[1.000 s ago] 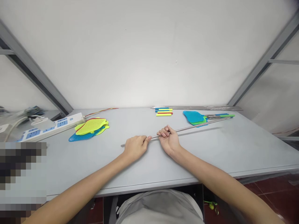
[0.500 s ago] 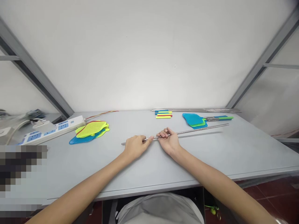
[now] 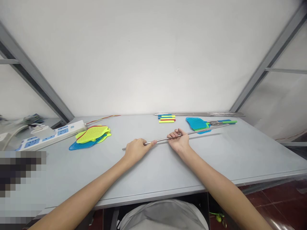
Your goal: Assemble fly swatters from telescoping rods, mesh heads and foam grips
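A long thin metal rod (image 3: 203,130) lies across the middle of the grey table (image 3: 153,172), running from lower left to upper right. My left hand (image 3: 136,149) is closed around the rod near its left end, with a short tip sticking out beyond the fist. My right hand (image 3: 178,140) grips the same rod a little further right, fingers curled over it. The rod's far end reaches the blue and green swatter heads (image 3: 199,124) on the right.
A pile of yellow and blue swatter heads (image 3: 92,136) lies at the left. A white power strip (image 3: 50,135) sits further left. Coloured handle sleeves (image 3: 166,118) and a bundle of metal rods (image 3: 201,114) lie along the back wall.
My right hand has slid to the right along the rod, away from my left hand. The gap between the hands has widened.
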